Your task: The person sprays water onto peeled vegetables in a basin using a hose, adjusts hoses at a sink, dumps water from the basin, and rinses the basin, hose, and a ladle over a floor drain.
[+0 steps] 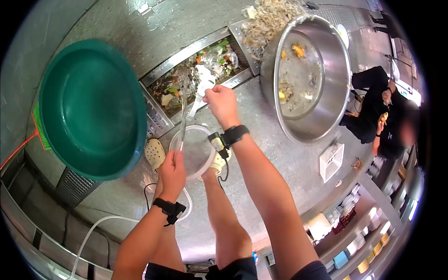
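My left hand (173, 171) is closed around a clear hose (183, 140), and a stream of water runs from it over the open floor drain (161, 70). Food scraps (175, 88) of mixed vegetable bits fill the drain. My right hand (221, 105) is closed in a pinch on a long white utensil (204, 84), held over the drain's near edge; its exact kind is unclear. Below both hands, between my feet, stands a round white tub (192, 158), partly hidden by my left hand and the hose.
A large green basin (93, 112) stands at the left, a big steel bowl (322, 107) with food remains at the right. Wet scraps (270, 25) lie piled beyond the drain. A white basket (332, 162) sits on the floor. Another person (378, 102) crouches at the far right.
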A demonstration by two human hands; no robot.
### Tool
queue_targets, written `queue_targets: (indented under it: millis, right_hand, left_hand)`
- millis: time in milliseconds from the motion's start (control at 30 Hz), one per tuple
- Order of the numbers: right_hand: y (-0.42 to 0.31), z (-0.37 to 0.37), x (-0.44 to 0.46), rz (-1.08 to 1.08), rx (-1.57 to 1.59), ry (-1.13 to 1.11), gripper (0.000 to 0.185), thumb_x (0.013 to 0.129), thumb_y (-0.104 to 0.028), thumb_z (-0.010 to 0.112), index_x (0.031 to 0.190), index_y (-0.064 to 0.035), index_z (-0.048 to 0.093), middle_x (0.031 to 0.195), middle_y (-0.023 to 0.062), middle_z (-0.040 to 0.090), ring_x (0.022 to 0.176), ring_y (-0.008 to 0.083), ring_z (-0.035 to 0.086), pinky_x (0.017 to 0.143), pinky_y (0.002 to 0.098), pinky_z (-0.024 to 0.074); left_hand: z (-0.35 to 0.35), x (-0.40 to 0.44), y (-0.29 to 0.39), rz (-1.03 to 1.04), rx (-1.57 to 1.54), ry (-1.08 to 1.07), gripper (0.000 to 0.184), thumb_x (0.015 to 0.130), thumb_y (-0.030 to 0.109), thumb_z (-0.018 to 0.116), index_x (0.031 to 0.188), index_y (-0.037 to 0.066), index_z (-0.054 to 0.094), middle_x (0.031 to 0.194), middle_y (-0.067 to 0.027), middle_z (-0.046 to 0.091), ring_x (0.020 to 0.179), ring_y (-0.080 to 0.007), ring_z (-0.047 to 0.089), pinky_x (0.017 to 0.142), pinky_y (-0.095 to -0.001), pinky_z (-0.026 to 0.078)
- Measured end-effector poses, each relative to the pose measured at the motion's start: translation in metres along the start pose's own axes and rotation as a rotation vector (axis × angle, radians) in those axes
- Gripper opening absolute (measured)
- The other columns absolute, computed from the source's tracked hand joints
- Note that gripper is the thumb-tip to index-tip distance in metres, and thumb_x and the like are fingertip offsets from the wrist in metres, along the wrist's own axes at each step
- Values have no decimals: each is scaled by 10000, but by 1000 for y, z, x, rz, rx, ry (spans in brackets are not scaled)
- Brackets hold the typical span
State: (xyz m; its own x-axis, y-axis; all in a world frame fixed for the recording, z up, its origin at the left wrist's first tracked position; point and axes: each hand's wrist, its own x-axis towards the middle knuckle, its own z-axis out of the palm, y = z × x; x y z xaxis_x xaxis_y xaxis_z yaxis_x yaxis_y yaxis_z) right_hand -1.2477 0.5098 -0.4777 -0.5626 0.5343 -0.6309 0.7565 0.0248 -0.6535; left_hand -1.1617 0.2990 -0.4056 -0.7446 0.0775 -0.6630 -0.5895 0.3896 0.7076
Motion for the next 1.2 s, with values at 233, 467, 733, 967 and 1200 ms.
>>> queue_targets:
  millis: [233,467,733,967,1200]
  right_hand:
    - [-11,-11,-29,1,-36,39,198,729,-181,590,647,-1,595,603,117,651,588,225,647,607,324,503]
    - [-15,-14,-36,0,-75,22,208,720,-189,592,693,14,627,621,138,650,607,259,650,633,340,507]
    - [9,-4,-29,-39,-297,-45,298,770,-218,532,843,64,595,832,263,629,760,395,624,735,436,484]
    - [40,19,-36,96,45,-314,294,907,-170,409,1135,15,396,880,199,567,682,298,612,606,390,500]
    - [57,48,-45,94,88,-359,297,917,-142,396,1192,-32,373,920,118,551,658,158,524,482,291,411]
  left_hand:
    - [2,-27,10,7,-24,-25,179,930,156,530,900,-16,567,604,38,436,547,-39,374,479,-223,302]
    - [10,-20,-2,32,-42,-31,174,936,148,517,887,-12,564,599,52,411,548,-30,362,468,-221,285]
    - [12,-24,10,-71,-36,-65,170,934,149,521,878,-6,563,593,53,400,545,-24,351,461,-222,278]
    - [13,-30,2,-50,-98,-19,179,931,153,525,895,-18,563,604,44,438,552,-29,371,469,-225,295]
    - [0,-25,2,-75,-122,-15,178,936,149,517,891,-17,564,613,42,435,570,-27,365,481,-219,295]
